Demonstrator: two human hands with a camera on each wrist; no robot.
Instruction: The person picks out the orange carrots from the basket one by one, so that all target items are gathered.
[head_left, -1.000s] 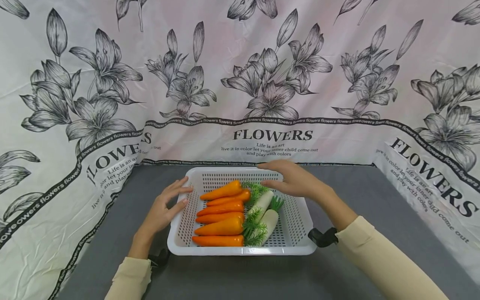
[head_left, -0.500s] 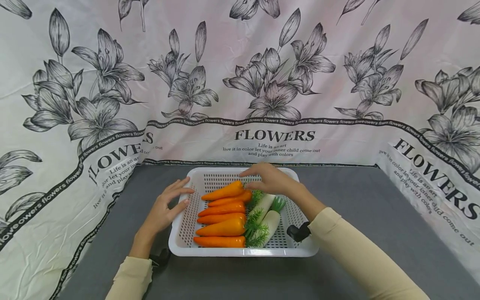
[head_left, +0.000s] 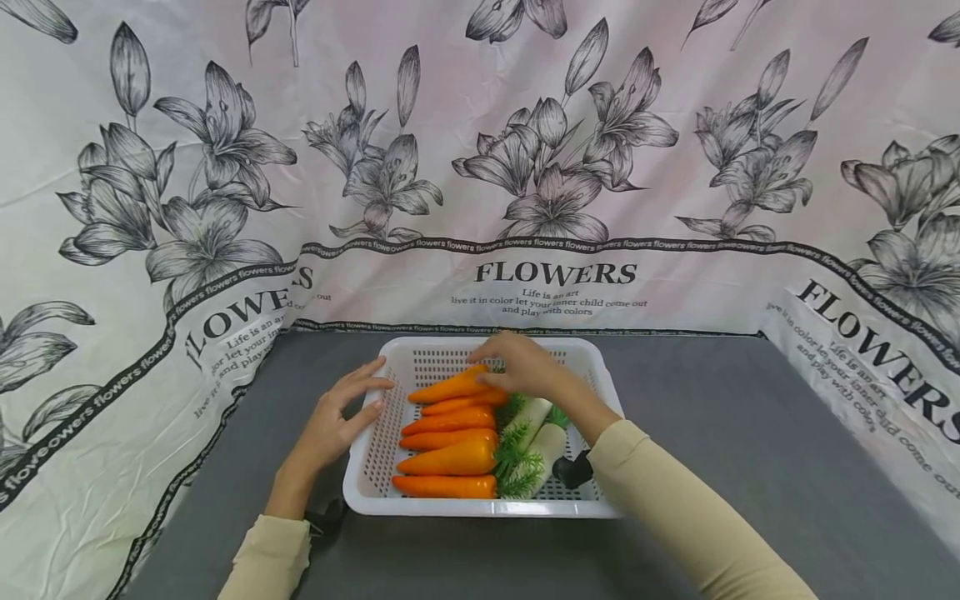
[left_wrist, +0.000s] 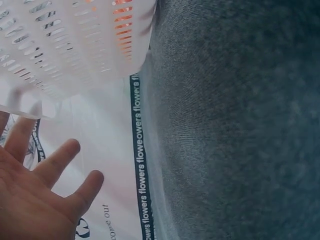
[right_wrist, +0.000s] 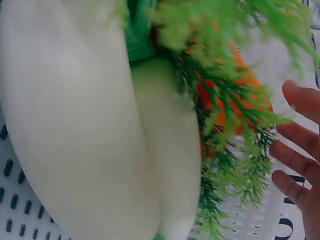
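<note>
Several orange carrots [head_left: 452,457] with feathery green tops lie side by side in a white perforated plastic basket [head_left: 480,507]. Two white radishes [head_left: 545,447] rest to their right and fill much of the right wrist view. My right hand [head_left: 522,367] reaches over the basket's far side, its thumb and fingers straddling the thick end of the farthest carrot [head_left: 450,387]. In the right wrist view its fingertips [right_wrist: 290,131] are spread right by the green leaves [right_wrist: 250,180]. My left hand [head_left: 333,417] rests with extended fingers at the basket's left rim.
The basket stands on a grey cloth-covered table [head_left: 697,417]. Behind and beside it hangs a white curtain [head_left: 405,292] printed with lilies and lettering. A black wrist strap mount [head_left: 573,471] on the right arm overlaps the basket's right side.
My right hand has moved left across the basket, from above its right far side to the thick end of the farthest carrot. The left hand has stayed at the left rim.
</note>
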